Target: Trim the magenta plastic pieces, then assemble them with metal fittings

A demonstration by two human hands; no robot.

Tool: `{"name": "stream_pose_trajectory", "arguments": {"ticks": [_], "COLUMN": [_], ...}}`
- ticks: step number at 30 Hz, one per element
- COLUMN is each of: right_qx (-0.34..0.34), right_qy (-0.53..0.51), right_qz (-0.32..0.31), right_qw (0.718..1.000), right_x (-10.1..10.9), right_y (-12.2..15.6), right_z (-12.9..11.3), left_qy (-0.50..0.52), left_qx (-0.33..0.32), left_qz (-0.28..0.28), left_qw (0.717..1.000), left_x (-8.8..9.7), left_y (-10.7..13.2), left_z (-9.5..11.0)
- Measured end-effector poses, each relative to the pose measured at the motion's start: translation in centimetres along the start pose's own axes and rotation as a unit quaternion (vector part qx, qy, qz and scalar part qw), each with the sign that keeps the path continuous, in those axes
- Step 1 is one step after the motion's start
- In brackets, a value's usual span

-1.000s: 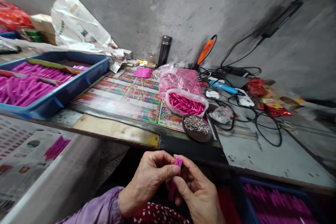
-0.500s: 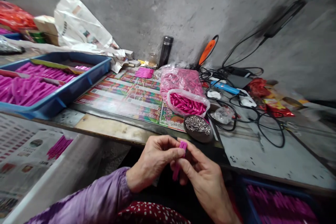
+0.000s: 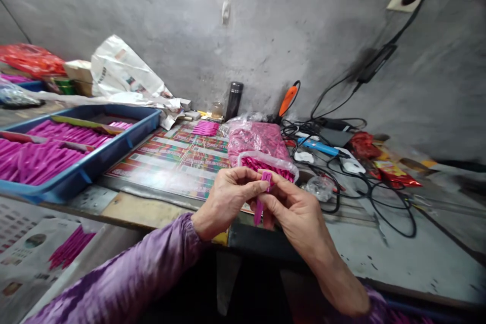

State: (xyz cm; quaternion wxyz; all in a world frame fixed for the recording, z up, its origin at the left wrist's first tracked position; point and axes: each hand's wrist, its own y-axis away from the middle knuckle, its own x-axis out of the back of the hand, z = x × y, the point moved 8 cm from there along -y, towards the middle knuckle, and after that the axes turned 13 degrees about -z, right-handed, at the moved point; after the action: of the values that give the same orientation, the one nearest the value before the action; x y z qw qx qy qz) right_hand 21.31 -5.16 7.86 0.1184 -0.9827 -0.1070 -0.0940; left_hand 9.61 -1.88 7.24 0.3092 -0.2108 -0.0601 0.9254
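Observation:
My left hand (image 3: pixel 231 195) and my right hand (image 3: pixel 296 210) meet above the front edge of the table, both closed on the same slim pink plastic piece (image 3: pixel 258 211). It hangs almost upright, its top end between the thumbs and fingertips and its lower end sticking out below. What kind of part it is I cannot make out. Just behind the fingers lies a clear plastic bag (image 3: pixel 260 142) with its mouth rolled back, full of small pink parts. The dark dish of small metal parts is hidden behind my hands.
At the left stands a blue tray (image 3: pixel 142 129) of long pink pieces with cardboard dividers. A small pink bundle (image 3: pixel 205 128), a black flask (image 3: pixel 234 101) and an orange-handled tool (image 3: pixel 287 100) are at the back. Tangled black cables (image 3: pixel 330 174) and a blue tool (image 3: pixel 318 147) lie right.
Both hands have risen from below the table edge to in front of the bag, still holding the pink piece. The view has tilted up, showing more wall.

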Motion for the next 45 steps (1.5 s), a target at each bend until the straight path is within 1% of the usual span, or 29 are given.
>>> {"name": "stream_pose_trajectory", "arguments": {"ticks": [4,8,12,17,21,27,33,39,45], "right_qx": [-0.002,0.013,0.044,0.078,0.095,0.119,0.118,0.105,0.072], "right_qy": [0.007,0.000,0.029,0.104,0.140,0.143,0.137,0.125,0.068], "right_qz": [0.004,0.013,0.043,0.094,0.100,0.101,0.103,0.095,0.092], "right_qw": [1.000,1.000,0.998,0.987,0.981,0.977,0.978,0.982,0.991], "right_x": [0.2,0.1,-0.3,-1.1,-1.6,-1.7,-1.7,-1.8,-1.2], "right_y": [-0.4,0.0,1.6,4.1,5.0,5.2,5.2,5.1,4.1], "right_z": [0.0,0.8,2.6,5.6,6.9,6.8,6.9,6.3,5.1], "left_qy": [-0.004,-0.007,-0.032,-0.043,-0.049,-0.066,-0.054,-0.051,-0.036], "left_qx": [-0.008,-0.009,-0.010,-0.019,-0.016,-0.018,-0.019,-0.025,-0.019], "left_qz": [-0.001,-0.004,-0.028,-0.051,-0.049,-0.041,-0.043,-0.043,-0.047], "left_qw": [1.000,1.000,0.999,0.998,0.997,0.997,0.997,0.997,0.998], "left_x": [0.1,0.2,0.4,0.8,1.1,1.2,1.3,1.2,0.6], "left_y": [-0.4,-0.2,0.6,2.1,2.8,3.0,3.1,3.1,2.3], "left_z": [0.1,-0.5,-2.4,-5.1,-6.0,-6.0,-6.2,-6.0,-5.0]}}
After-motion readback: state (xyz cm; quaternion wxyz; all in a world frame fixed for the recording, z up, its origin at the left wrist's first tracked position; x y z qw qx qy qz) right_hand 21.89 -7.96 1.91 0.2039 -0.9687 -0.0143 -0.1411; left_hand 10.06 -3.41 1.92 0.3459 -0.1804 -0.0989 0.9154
